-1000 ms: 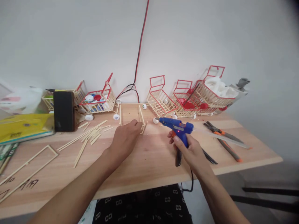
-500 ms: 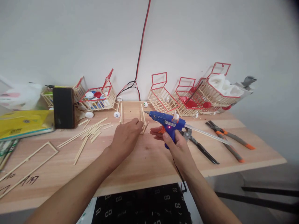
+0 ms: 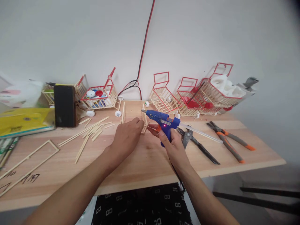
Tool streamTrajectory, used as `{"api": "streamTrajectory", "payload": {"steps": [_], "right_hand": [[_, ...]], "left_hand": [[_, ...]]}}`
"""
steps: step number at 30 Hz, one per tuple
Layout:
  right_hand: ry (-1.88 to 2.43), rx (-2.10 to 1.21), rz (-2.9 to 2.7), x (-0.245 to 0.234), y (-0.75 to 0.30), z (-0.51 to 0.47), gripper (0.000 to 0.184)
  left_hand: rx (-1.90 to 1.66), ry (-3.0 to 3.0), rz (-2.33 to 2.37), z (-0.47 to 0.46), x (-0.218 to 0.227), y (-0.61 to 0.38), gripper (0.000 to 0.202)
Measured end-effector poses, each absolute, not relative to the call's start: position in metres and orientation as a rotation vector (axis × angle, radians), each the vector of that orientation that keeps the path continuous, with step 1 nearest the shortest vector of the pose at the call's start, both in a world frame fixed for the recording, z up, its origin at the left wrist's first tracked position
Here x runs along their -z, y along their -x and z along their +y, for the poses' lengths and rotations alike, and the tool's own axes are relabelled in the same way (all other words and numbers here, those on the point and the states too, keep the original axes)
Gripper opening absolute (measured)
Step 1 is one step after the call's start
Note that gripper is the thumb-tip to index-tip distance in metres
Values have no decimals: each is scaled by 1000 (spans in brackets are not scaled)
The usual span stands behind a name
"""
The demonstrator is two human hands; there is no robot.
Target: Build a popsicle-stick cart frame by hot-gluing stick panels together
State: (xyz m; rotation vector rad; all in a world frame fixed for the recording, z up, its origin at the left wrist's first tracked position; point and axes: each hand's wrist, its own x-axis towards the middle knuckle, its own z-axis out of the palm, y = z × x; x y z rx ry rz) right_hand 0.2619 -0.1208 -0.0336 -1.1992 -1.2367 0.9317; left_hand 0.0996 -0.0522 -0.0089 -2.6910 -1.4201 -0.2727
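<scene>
In my right hand (image 3: 172, 140) is a blue hot glue gun (image 3: 161, 120), its red light lit and a clear glue stick (image 3: 203, 133) poking out of the back. Its nozzle points left, close to the right side of a small wooden stick frame (image 3: 144, 114). My left hand (image 3: 130, 134) has its fingers closed at the near end of that frame and hides part of it. A black cord runs down from the gun's handle over the table edge.
Loose wooden sticks (image 3: 93, 129) lie left of my hands. A phone (image 3: 65, 106) stands behind them. Small stick-built carts (image 3: 99, 97) line the wall. Black-handled pliers (image 3: 199, 147) and orange-handled pliers (image 3: 232, 143) lie on the right of the wooden table (image 3: 145, 168).
My right hand has moved the glue gun slightly left, bringing its nozzle over the right side of the stick frame. My left hand stays at the frame.
</scene>
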Motion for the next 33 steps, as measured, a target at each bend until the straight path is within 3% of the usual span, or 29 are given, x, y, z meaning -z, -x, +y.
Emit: {"api": "streamTrajectory", "payload": {"steps": [16,23,33], "right_hand": [[1239,-981,-1265,40,-262,-121,38],[1245,-905,-1278,27,-266,-134,28],[1333,-1050,-1198,38,-282,-171,28]], "left_hand": [[268,2722,-1408,-55,8,-98,18],[242,2726,-1376,-55,9,-95,18],[329,2786,-1389,-52,10,-92,19]]}}
